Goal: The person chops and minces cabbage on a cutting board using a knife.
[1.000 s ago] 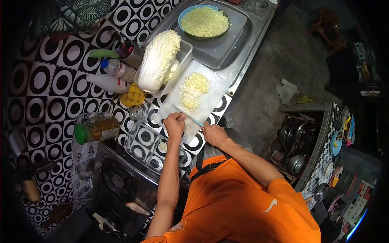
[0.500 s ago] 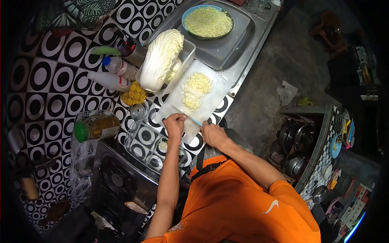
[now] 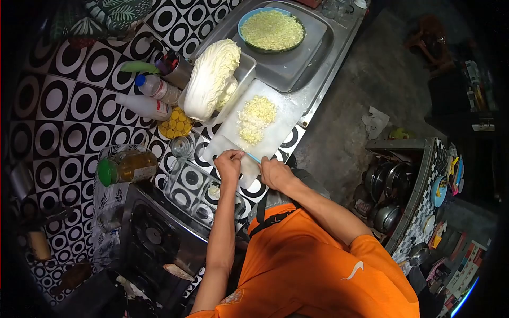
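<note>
My right hand (image 3: 274,173) is closed round the handle of a knife (image 3: 252,157) with a blue part near the grip. The blade points up and left, close to the fingertips of my left hand (image 3: 229,160). Those fingers are pinched together at the near end of a white cutting board (image 3: 278,124); what they hold is too small to name. Pale chopped pieces (image 3: 256,117) lie in a pile on the board beyond the blade. A large napa cabbage (image 3: 212,79) rests on a clear container (image 3: 246,69) left of the board.
A blue-rimmed bowl (image 3: 242,36) of chopped vegetable stands on the sink tray. Bottles (image 3: 142,106) and yellow-capped items (image 3: 175,124) are at the left. An empty-looking glass dish (image 3: 183,183) lies near my left forearm, above a stove (image 3: 154,228).
My right hand has shifted slightly left with the knife, towards my left hand. The pinch of my left hand is much the same. The camera view has moved a little.
</note>
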A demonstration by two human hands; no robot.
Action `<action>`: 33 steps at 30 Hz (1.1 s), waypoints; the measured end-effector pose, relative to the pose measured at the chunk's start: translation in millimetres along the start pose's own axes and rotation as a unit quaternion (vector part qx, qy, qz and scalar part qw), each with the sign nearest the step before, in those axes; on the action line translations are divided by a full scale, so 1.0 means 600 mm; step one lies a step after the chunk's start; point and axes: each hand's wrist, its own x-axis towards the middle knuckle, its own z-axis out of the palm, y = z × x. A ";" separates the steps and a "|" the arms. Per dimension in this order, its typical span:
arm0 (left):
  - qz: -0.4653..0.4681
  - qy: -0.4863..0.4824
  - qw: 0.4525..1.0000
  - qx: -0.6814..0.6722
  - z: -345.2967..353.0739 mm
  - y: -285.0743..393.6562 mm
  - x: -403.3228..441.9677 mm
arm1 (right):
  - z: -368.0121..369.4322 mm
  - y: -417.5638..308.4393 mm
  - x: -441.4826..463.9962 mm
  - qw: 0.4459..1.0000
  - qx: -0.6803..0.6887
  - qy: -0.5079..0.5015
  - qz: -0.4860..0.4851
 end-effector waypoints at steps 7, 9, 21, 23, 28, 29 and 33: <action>0.007 -0.004 1.000 -0.007 0.003 -0.001 -0.004 | 0.033 0.025 0.006 1.000 0.009 0.020 0.018; 0.047 0.006 0.999 -0.004 0.006 -0.008 -0.003 | 0.042 0.024 0.028 1.000 0.003 0.023 0.002; 0.096 0.002 0.995 0.035 0.011 -0.023 -0.011 | 0.008 0.011 0.030 0.998 -0.020 0.043 -0.040; 0.096 0.008 0.995 0.028 0.014 -0.031 -0.009 | 0.015 0.014 0.018 0.998 -0.009 0.045 -0.029; 0.062 0.016 0.998 0.011 0.009 -0.017 -0.002 | 0.002 0.008 0.000 1.000 -0.019 -0.014 0.010; 0.057 0.015 0.998 0.009 0.008 -0.010 0.000 | -0.002 0.007 -0.002 0.999 -0.031 -0.012 0.010; -0.007 -0.001 1.000 -0.006 0.001 -0.002 0.001 | 0.025 0.031 -0.007 1.000 -0.002 0.011 -0.013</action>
